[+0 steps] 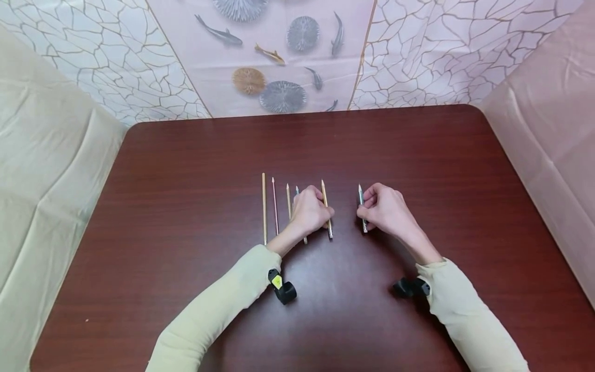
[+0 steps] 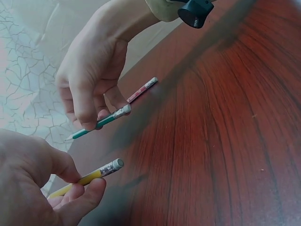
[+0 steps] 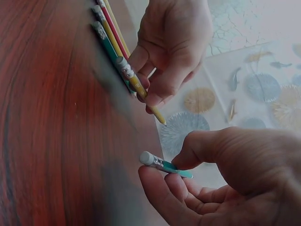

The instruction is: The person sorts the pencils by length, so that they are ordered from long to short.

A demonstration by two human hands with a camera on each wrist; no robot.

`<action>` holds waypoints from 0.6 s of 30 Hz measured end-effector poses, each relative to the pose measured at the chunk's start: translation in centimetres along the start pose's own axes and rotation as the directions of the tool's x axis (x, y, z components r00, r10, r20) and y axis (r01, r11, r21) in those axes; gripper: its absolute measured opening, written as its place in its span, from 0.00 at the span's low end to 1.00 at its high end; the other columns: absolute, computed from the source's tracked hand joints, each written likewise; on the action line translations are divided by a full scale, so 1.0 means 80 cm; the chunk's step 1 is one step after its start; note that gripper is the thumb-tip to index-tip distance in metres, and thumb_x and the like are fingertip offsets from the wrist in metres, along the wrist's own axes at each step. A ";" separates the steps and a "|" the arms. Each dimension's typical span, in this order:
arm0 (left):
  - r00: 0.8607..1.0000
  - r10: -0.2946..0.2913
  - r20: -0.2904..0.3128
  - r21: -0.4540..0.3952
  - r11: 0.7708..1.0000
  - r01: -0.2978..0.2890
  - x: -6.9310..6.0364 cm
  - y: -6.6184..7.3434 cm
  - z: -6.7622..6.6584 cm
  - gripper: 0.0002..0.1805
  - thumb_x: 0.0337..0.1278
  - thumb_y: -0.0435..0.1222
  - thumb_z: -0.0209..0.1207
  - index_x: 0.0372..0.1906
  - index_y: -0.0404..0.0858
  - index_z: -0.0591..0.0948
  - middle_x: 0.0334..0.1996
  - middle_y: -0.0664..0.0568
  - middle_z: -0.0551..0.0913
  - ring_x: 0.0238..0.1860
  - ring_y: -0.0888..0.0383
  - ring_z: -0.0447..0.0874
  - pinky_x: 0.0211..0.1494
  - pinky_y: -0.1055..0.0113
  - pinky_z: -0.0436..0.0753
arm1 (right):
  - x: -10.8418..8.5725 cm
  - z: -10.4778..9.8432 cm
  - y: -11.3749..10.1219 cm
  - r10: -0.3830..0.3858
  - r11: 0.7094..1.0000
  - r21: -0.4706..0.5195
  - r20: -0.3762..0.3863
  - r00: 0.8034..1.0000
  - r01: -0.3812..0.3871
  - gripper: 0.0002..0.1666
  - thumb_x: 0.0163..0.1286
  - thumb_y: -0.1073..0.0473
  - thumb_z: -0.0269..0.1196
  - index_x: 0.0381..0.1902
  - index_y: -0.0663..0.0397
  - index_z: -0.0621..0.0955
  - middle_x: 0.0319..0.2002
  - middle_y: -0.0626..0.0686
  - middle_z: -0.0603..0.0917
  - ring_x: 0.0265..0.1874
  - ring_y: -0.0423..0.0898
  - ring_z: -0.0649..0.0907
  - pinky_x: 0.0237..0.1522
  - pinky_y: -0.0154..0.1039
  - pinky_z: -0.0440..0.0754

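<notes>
My left hand [image 1: 310, 211] pinches a yellow pencil [image 1: 324, 194] between thumb and fingers, its point toward the far side. To the right, my right hand [image 1: 389, 209] pinches a green pencil [image 1: 360, 195], also pointing away from me; its white eraser [image 3: 146, 157] shows in the right wrist view. Left of and partly under my left hand lie a plain wooden stick [image 1: 264, 201], a red pencil [image 1: 275, 204], another yellow pencil [image 1: 288, 199] and another green pencil [image 3: 107, 41]. In the left wrist view, a red-patterned pencil end [image 2: 143, 89] shows beyond my right hand; the rest is hidden.
The dark red-brown table [image 1: 209, 170] extends around both hands. Behind it hangs a patterned cloth [image 1: 288, 57], with pale cloth sides [image 1: 51, 155] at left and right. A black wrist camera [image 1: 284, 292] sits at each sleeve.
</notes>
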State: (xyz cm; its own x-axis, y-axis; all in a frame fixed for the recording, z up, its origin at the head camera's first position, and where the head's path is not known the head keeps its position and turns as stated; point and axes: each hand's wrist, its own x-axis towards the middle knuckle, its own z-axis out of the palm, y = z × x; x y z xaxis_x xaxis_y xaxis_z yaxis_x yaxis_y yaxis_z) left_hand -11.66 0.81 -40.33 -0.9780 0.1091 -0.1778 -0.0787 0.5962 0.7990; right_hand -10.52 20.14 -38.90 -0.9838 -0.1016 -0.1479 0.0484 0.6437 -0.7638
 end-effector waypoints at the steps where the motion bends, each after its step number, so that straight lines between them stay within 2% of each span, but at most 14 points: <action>1: 1.000 0.001 -0.001 0.007 1.000 -0.001 0.000 -0.001 -0.001 0.16 0.50 0.29 0.66 0.45 0.31 0.77 0.18 0.56 0.85 0.13 0.65 0.82 0.45 0.66 0.79 | 0.000 0.002 -0.001 -0.002 1.000 -0.017 -0.002 1.000 0.002 0.13 0.56 0.67 0.61 0.40 0.66 0.76 0.31 0.56 0.82 0.15 0.46 0.84 0.29 0.39 0.84; 6: 1.000 -0.012 -0.001 0.015 1.000 0.012 -0.003 -0.006 -0.006 0.16 0.50 0.29 0.67 0.44 0.31 0.76 0.19 0.54 0.85 0.13 0.64 0.82 0.42 0.67 0.79 | 0.003 0.011 -0.003 -0.009 0.998 -0.058 0.007 1.000 0.009 0.13 0.55 0.65 0.61 0.39 0.63 0.77 0.30 0.54 0.83 0.14 0.43 0.85 0.31 0.35 0.81; 8: 1.000 -0.015 0.001 0.024 1.000 0.015 -0.004 -0.008 -0.008 0.16 0.51 0.30 0.67 0.45 0.31 0.76 0.19 0.54 0.85 0.13 0.64 0.82 0.44 0.66 0.79 | 0.003 0.014 -0.004 -0.007 1.000 -0.029 0.020 1.000 0.007 0.13 0.55 0.66 0.60 0.40 0.65 0.77 0.31 0.55 0.83 0.14 0.44 0.85 0.26 0.37 0.83; 12: 1.000 -0.013 -0.004 0.047 0.999 0.013 -0.005 -0.009 -0.011 0.16 0.51 0.30 0.67 0.45 0.31 0.76 0.18 0.55 0.85 0.14 0.63 0.82 0.49 0.64 0.79 | 0.003 0.020 -0.006 -0.012 1.000 0.007 0.035 0.999 0.012 0.13 0.54 0.68 0.60 0.39 0.67 0.76 0.30 0.56 0.82 0.14 0.45 0.85 0.23 0.38 0.83; 15: 1.000 -0.005 -0.023 0.088 0.996 0.007 -0.006 -0.010 -0.012 0.17 0.50 0.31 0.68 0.45 0.32 0.77 0.17 0.56 0.84 0.20 0.61 0.85 0.48 0.62 0.80 | 0.003 0.023 -0.008 -0.024 1.000 0.016 0.042 0.999 0.023 0.13 0.54 0.69 0.60 0.39 0.67 0.76 0.30 0.56 0.82 0.14 0.46 0.84 0.21 0.38 0.83; 18: 0.999 0.007 -0.045 0.145 0.990 0.000 -0.006 -0.012 -0.013 0.17 0.49 0.33 0.68 0.44 0.33 0.78 0.18 0.56 0.84 0.30 0.54 0.87 0.46 0.60 0.80 | 0.004 0.027 -0.010 -0.038 0.999 0.013 0.049 0.998 0.037 0.12 0.54 0.68 0.60 0.38 0.67 0.76 0.30 0.56 0.82 0.14 0.45 0.84 0.21 0.37 0.83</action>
State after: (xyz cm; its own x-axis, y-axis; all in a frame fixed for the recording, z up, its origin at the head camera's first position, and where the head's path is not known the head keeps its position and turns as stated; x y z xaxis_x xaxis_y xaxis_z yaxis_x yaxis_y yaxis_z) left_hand -11.33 -0.66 -40.45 -0.9862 0.0775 -0.1462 -0.0495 0.7048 0.7077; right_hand -10.50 17.94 -39.68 -0.9752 -0.1629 -0.1499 0.0142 0.6299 -0.7766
